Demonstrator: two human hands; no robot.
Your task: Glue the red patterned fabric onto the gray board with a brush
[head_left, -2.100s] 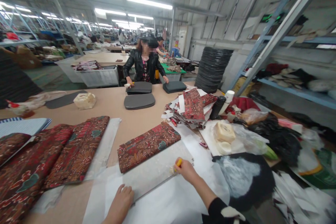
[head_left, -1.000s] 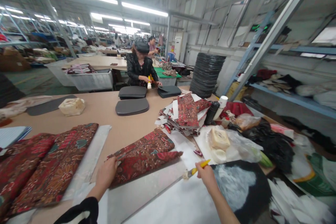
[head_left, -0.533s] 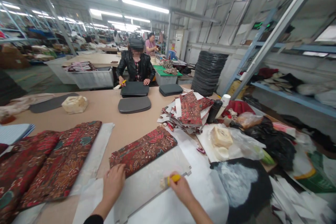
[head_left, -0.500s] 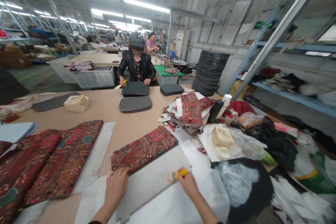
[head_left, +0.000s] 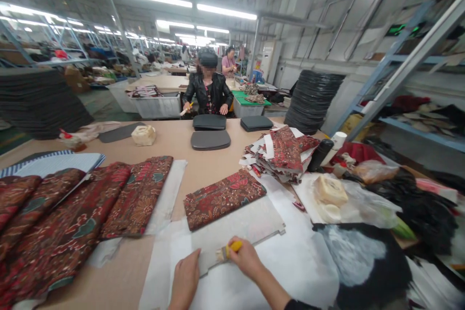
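My right hand [head_left: 245, 257] is closed round the yellow handle of a brush [head_left: 222, 253], whose bristles touch a flat grey panel [head_left: 247, 220] near its lower left end. My left hand [head_left: 187, 271] rests at the panel's left end, fingers extended and nothing seen in its grip. Just beyond the panel lies a folded piece of red and brown patterned fabric [head_left: 225, 197]. White sheets [head_left: 261, 271] spread beneath the panel. More patterned fabric [head_left: 90, 203] lies in overlapping folds to the left.
A fabric pile [head_left: 281, 152] stands at right, beside a black bottle [head_left: 321, 155] and a cream block [head_left: 330, 190]. A black sheet smeared white [head_left: 356, 256] lies at lower right. Across the table [head_left: 174, 145], a person in a black jacket [head_left: 207, 89] sits behind dark pads [head_left: 210, 139].
The view has turned left, so things appear further right. My right hand has drawn the brush down along the panel towards my left hand, which has moved to the panel's near end.
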